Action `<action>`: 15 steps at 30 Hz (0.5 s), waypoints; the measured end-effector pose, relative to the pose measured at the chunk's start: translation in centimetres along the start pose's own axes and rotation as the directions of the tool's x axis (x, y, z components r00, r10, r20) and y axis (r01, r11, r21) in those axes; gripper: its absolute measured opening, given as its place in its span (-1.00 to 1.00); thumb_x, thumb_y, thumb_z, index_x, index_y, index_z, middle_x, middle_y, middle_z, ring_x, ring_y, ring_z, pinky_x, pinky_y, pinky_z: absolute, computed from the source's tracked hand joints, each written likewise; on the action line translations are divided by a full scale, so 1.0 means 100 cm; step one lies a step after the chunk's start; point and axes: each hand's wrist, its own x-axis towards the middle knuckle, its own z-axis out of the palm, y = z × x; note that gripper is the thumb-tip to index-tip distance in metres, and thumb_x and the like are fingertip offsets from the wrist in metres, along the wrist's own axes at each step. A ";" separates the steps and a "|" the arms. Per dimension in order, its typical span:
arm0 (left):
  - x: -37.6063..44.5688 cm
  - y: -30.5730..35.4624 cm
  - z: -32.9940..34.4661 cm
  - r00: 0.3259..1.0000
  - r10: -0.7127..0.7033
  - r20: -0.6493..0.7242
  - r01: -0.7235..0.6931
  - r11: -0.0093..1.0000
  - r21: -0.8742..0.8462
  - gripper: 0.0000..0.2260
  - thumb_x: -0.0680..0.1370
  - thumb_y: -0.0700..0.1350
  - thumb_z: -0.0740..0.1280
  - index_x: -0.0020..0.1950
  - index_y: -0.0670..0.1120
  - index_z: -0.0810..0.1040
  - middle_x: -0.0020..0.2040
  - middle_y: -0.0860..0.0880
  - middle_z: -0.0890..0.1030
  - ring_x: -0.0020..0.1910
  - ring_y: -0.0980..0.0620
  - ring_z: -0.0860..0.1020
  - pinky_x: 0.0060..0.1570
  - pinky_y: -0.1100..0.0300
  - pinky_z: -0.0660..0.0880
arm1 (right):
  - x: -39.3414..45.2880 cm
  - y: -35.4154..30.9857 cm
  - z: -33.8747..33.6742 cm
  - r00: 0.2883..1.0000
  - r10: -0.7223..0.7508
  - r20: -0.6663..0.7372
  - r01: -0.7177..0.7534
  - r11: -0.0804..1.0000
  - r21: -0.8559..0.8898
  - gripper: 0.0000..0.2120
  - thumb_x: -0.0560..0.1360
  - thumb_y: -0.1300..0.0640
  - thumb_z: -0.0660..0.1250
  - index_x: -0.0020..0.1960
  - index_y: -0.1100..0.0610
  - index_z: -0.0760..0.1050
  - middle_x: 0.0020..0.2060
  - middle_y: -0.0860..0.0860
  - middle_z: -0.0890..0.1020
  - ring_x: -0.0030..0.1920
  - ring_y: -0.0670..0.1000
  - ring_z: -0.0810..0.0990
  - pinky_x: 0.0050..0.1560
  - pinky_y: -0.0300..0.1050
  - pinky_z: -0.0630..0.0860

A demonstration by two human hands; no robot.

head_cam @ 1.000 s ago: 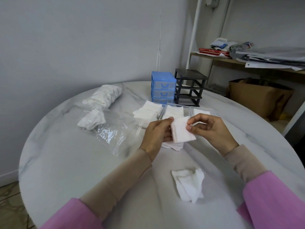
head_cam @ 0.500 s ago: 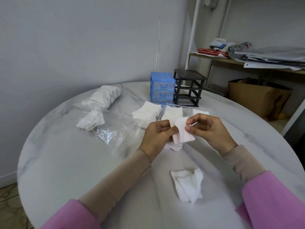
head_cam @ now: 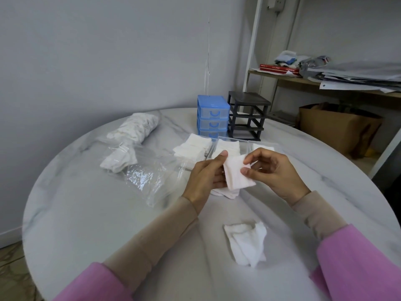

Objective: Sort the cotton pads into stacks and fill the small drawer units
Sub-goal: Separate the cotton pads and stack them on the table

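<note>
Above the round marble table (head_cam: 86,213), my left hand (head_cam: 206,177) and my right hand (head_cam: 275,170) together hold a small stack of square white cotton pads (head_cam: 237,174). The left hand grips its left edge, and the right thumb and forefinger pinch its right edge. More pads lie under the hands (head_cam: 225,193). A neat pad stack (head_cam: 192,146) lies behind them, beside clear drawers (head_cam: 227,145) with pads inside. A blue drawer unit (head_cam: 212,115) and an empty black frame (head_cam: 247,115) stand at the far edge. Crumpled pads (head_cam: 247,242) lie near me.
A clear plastic bag (head_cam: 147,170) sprawls left of my hands, with a bundle of pads (head_cam: 134,129) at its far end. Right of the table stand a shelf with papers (head_cam: 358,74) and a brown cardboard box (head_cam: 338,127).
The held pads have tilted slightly. My right fingers have shifted along their right edge, and my left thumb has risen to the top corner.
</note>
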 end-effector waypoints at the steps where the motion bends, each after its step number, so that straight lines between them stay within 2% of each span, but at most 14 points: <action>1: 0.000 -0.001 0.000 1.000 0.014 -0.005 -0.014 1.000 0.018 -0.73 0.56 -0.08 0.27 -0.05 -0.29 0.58 -0.19 -0.13 0.65 -0.26 0.05 0.64 -0.23 0.25 0.58 | 0.000 0.000 0.000 1.000 -0.003 0.001 0.003 1.000 -0.005 -0.81 0.34 0.39 0.44 -0.22 0.15 0.50 -0.27 -0.06 0.55 -0.38 -0.14 0.47 -0.25 -0.29 0.47; 2: 0.000 -0.003 0.000 0.999 0.032 -0.005 -0.032 0.999 0.042 -0.74 0.54 -0.13 0.31 -0.04 -0.36 0.57 -0.16 -0.19 0.64 -0.21 -0.02 0.63 -0.16 0.17 0.57 | 0.000 -0.001 0.000 1.000 -0.008 0.003 0.008 1.000 -0.011 -0.81 0.34 0.39 0.44 -0.21 0.15 0.50 -0.27 -0.05 0.55 -0.38 -0.14 0.46 -0.26 -0.31 0.47; 4: 0.000 -0.005 0.000 0.997 0.072 0.010 -0.072 0.995 0.071 -0.85 0.51 -0.23 0.34 -0.05 -0.32 0.59 -0.17 -0.20 0.64 -0.17 -0.06 0.60 -0.09 0.08 0.55 | -0.001 -0.001 0.000 1.000 -0.017 0.008 0.017 1.000 -0.025 -0.80 0.33 0.38 0.45 -0.20 0.15 0.50 -0.25 -0.04 0.55 -0.37 -0.14 0.47 -0.28 -0.32 0.46; 6: 0.001 -0.007 -0.001 0.995 0.097 0.022 -0.099 0.992 0.084 -0.93 0.51 -0.28 0.33 -0.08 -0.22 0.61 -0.23 -0.10 0.66 -0.21 0.00 0.61 -0.11 0.13 0.57 | -0.001 -0.002 0.000 1.000 -0.017 0.007 0.018 0.999 -0.049 -0.79 0.33 0.37 0.46 -0.17 0.14 0.50 -0.24 -0.04 0.54 -0.36 -0.13 0.47 -0.30 -0.32 0.45; 10: 0.003 -0.009 -0.002 0.993 0.114 0.035 -0.117 0.988 0.103 -0.89 0.53 -0.31 0.28 -0.12 -0.19 0.58 -0.23 -0.07 0.63 -0.20 0.02 0.60 -0.12 0.17 0.56 | -0.001 0.001 0.000 1.000 0.016 -0.017 -0.018 0.997 -0.077 -0.69 0.33 0.30 0.48 -0.05 0.04 0.47 -0.17 -0.02 0.54 -0.28 -0.10 0.48 -0.28 -0.28 0.45; 15: 0.002 -0.008 -0.001 0.991 0.131 0.039 -0.132 0.991 0.035 -0.88 0.56 -0.34 0.22 -0.09 -0.18 0.51 -0.28 -0.01 0.62 -0.29 0.15 0.60 -0.22 0.30 0.55 | 0.000 0.004 0.001 0.999 0.045 -0.026 -0.046 0.996 -0.070 -0.71 0.36 0.28 0.46 -0.03 0.03 0.47 -0.14 -0.01 0.59 -0.19 -0.16 0.56 -0.09 -0.31 0.52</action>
